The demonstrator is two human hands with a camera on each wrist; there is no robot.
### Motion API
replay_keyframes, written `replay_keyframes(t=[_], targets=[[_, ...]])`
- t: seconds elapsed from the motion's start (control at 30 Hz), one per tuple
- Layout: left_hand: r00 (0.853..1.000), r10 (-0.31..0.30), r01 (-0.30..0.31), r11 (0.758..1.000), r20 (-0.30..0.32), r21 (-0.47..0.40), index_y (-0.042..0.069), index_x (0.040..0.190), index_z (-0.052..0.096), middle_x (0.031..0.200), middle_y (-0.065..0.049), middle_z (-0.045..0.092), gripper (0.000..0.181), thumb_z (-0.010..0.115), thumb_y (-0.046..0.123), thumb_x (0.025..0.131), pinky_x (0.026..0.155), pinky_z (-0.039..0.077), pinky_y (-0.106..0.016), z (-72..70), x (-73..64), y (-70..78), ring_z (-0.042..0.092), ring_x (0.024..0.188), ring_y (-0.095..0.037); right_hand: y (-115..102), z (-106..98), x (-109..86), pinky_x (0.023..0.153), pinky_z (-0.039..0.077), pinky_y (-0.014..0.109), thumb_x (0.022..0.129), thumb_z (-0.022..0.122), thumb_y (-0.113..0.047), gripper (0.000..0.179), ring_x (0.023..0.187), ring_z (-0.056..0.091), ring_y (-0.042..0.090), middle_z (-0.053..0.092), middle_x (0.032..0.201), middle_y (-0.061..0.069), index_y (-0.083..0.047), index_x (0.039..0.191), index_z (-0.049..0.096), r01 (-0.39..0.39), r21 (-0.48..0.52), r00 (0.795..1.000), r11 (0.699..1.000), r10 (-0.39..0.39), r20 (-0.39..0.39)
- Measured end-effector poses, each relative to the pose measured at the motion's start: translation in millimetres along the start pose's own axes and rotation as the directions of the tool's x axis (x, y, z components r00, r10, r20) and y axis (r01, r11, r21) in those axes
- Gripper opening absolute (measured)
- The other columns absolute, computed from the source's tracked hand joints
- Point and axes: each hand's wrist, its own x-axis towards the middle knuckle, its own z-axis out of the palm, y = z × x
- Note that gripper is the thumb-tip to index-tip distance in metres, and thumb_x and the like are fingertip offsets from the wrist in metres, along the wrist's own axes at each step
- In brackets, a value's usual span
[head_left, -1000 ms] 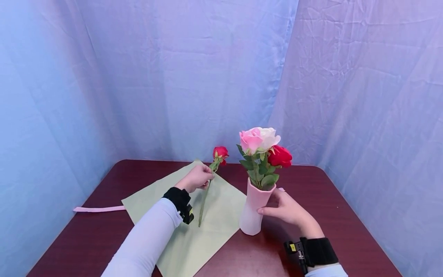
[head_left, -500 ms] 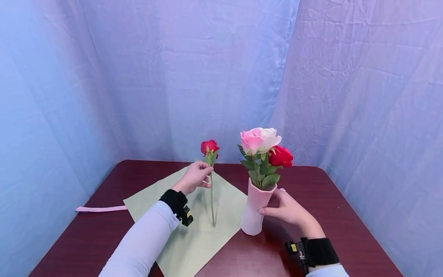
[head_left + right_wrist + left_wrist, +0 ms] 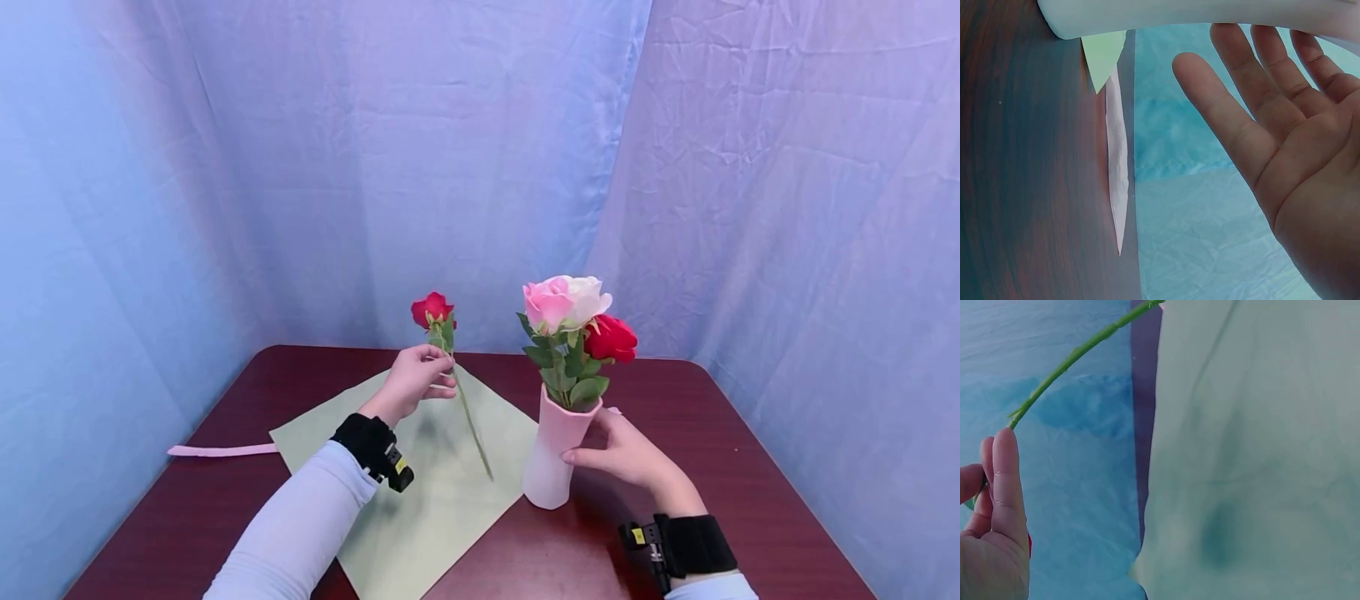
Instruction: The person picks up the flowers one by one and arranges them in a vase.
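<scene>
My left hand [image 3: 412,382] pinches a red rose [image 3: 432,309] by its stem just under the leaves. The bloom points up and to the left; the bare stem slants down to the right above a sheet of pale green paper [image 3: 408,508]. In the left wrist view, the green stem [image 3: 1072,359] rises out of the fingers. My right hand [image 3: 626,454] holds a pink-and-white vase [image 3: 551,458] from its right side, thumb on the near face. The fingertips meet the vase [image 3: 1147,14] in the right wrist view. A pink rose [image 3: 547,302], a white rose [image 3: 587,300] and another red rose [image 3: 611,337] stand in it.
A pink ribbon [image 3: 221,451] sticks out left from under the paper, and its other end [image 3: 1117,162] shows behind the vase. All this lies on a dark red-brown table [image 3: 712,450]. Bluish-purple cloth [image 3: 450,167] hangs behind and at both sides.
My left hand has shifted slightly left and up with the red rose. The rose has swung round: its bloom moved left, its stem's lower end right. The right hand and vase stay put.
</scene>
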Motion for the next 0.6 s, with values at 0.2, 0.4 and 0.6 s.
replay_keyframes(t=[0.2,0.4,0.6], targets=[[0.999,0.048,-0.048,0.997,0.0,-0.053,-0.005,0.111,0.063,0.098,-0.018,0.067,0.021,0.07,0.01,0.098,0.074,0.06,-0.04,-0.7,-8.5,5.6,0.071,0.073,-0.021,0,0,0.8,0.093,0.054,0.045,0.085,0.085,-0.021,0.06,0.112,0.067,0.019,0.067,0.126,0.002,-0.016,0.139,0.059,0.01,0.017,1.0,1.0,-0.01,0.011],[0.991,0.127,-0.129,0.989,-0.033,-0.076,-0.005,0.107,0.067,0.107,-0.027,0.067,0.022,0.075,0.012,0.094,0.077,0.06,-0.042,-0.2,-19.3,14.0,0.071,0.072,-0.021,0,0,0.3,0.092,0.055,0.039,0.085,0.085,-0.02,0.061,0.112,0.068,0.019,0.066,0.127,0.002,-0.015,0.14,0.058,0.01,0.021,1.0,1.0,-0.011,0.014],[0.982,0.178,-0.183,0.98,-0.066,-0.075,-0.004,0.109,0.068,0.104,-0.021,0.07,0.024,0.076,0.014,0.094,0.078,0.06,-0.04,1.0,-30.9,23.6,0.07,0.072,-0.02,0,0,0.9,0.091,0.055,0.034,0.085,0.085,-0.016,0.061,0.11,0.069,0.02,0.068,0.126,0.005,-0.011,0.139,0.058,0.027,0.044,0.999,0.999,-0.028,0.02]])
